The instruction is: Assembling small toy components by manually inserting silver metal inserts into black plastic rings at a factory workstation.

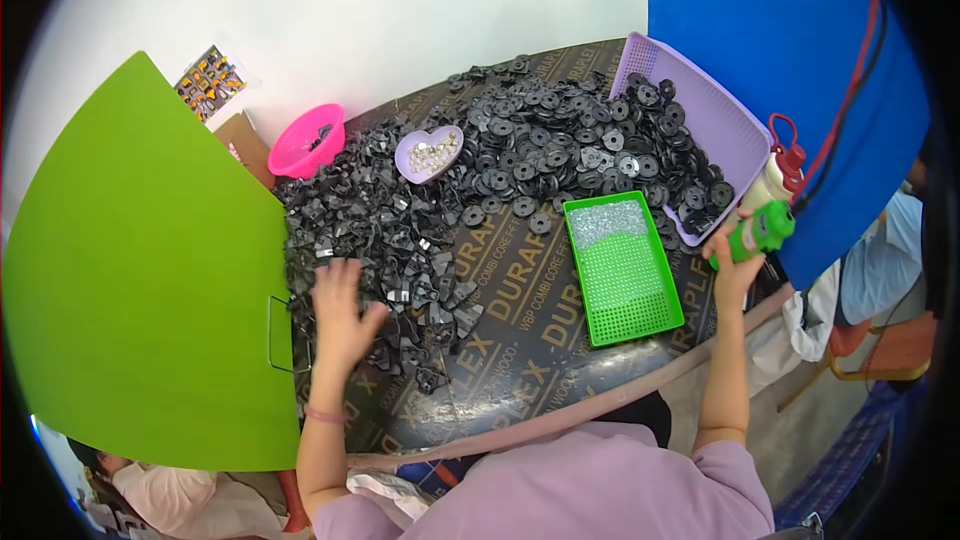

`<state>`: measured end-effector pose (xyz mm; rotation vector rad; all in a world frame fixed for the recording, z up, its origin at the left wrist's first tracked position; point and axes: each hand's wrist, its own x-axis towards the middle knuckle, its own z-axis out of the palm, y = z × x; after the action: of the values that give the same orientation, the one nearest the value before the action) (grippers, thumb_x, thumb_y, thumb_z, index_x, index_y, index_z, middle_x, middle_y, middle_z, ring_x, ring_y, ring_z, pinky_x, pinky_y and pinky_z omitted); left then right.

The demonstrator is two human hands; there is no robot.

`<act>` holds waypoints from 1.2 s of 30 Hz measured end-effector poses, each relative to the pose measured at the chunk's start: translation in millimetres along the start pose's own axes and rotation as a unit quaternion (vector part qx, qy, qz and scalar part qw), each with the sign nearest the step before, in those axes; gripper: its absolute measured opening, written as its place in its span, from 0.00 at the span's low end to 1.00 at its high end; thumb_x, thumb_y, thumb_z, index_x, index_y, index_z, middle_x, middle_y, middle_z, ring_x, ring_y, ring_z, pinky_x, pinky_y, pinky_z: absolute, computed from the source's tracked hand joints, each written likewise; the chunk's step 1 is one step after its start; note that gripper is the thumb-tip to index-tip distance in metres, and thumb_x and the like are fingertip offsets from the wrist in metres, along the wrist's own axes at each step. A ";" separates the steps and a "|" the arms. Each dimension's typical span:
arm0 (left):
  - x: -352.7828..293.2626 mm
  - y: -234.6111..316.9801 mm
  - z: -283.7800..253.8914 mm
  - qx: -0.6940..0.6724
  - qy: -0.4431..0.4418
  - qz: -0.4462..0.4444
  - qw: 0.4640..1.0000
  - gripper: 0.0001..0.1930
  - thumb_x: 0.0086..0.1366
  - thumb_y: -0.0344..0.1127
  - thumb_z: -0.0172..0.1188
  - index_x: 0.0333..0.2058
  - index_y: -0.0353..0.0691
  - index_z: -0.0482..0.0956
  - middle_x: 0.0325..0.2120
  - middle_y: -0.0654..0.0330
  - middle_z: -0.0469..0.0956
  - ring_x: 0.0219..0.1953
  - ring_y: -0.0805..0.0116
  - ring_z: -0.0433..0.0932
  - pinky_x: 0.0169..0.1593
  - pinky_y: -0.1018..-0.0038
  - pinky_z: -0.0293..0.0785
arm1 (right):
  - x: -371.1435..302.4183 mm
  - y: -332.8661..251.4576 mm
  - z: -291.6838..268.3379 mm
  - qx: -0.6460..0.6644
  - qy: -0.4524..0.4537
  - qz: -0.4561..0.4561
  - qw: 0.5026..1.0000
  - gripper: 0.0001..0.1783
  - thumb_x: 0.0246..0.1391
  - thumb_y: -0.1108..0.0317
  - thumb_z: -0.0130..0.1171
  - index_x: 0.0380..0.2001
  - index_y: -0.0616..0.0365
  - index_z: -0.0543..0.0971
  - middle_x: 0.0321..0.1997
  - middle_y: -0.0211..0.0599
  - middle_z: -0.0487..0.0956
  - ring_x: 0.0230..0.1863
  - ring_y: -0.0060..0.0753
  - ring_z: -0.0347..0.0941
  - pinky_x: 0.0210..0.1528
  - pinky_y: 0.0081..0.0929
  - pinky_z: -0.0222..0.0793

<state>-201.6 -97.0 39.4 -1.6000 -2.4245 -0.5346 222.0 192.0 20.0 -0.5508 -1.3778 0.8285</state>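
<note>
The right hand point(735, 265) is wrapped around a green handheld tool point(765, 229) at the right end of the worktop point(520, 370), beyond the green tray point(626, 285). The tool's long axis slants, its corded end pointing right and away from the person, its opposite end toward the tray; I cannot make out the tip. The left hand point(343, 325), fingers spread and pointing away from the person, is over the black angular parts point(365, 210); whether it touches them I cannot tell.
</note>
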 end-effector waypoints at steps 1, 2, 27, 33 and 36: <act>-8.3 30.3 -1.8 0.000 -0.059 0.073 0.996 0.38 0.54 0.54 0.58 0.60 0.47 0.57 0.62 0.49 0.51 0.65 0.42 0.43 0.63 0.47 0.39 | 3.1 6.7 0.5 -0.003 -0.005 -0.015 1.000 0.26 0.50 0.76 0.58 0.51 0.62 0.61 0.26 0.31 0.70 0.24 0.22 0.68 0.27 0.18 0.64; -18.3 51.7 -1.4 -0.001 -0.116 0.145 0.983 0.37 0.52 0.54 0.60 0.59 0.48 0.60 0.62 0.51 0.51 0.65 0.43 0.43 0.64 0.48 0.38 | 5.2 9.5 4.7 -0.019 -0.007 -0.018 1.000 0.26 0.50 0.75 0.59 0.51 0.62 0.61 0.28 0.32 0.70 0.26 0.22 0.68 0.29 0.19 0.65; 14.9 105.4 62.4 -0.021 -0.116 0.298 0.947 0.30 0.54 0.50 0.59 0.56 0.52 0.66 0.62 0.55 0.53 0.66 0.50 0.45 0.65 0.51 0.39 | -22.0 -30.7 57.4 -0.422 -0.087 -0.509 0.745 0.21 0.42 0.74 0.60 0.44 0.57 0.71 0.52 0.46 0.67 0.57 0.55 0.60 0.57 0.47 0.56; 32.5 76.6 95.7 0.059 -0.111 0.240 0.963 0.25 0.60 0.47 0.51 0.56 0.51 0.66 0.62 0.55 0.53 0.66 0.53 0.44 0.65 0.51 0.35 | -16.9 -17.0 98.1 -0.483 -0.348 -0.194 0.780 0.23 0.40 0.67 0.63 0.42 0.59 0.70 0.45 0.48 0.68 0.49 0.50 0.65 0.49 0.43 0.61; 64.8 72.8 110.8 0.090 -0.022 0.230 0.969 0.21 0.61 0.44 0.51 0.53 0.49 0.69 0.60 0.55 0.56 0.65 0.51 0.46 0.65 0.51 0.38 | -5.3 -11.5 126.7 -0.514 -0.363 -0.081 0.773 0.22 0.41 0.66 0.62 0.41 0.60 0.69 0.46 0.48 0.67 0.49 0.51 0.65 0.48 0.44 0.63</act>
<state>-156.3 27.5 -25.7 -2.0136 -1.9561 -0.1942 99.8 165.0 43.3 -0.9687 -2.5763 0.0145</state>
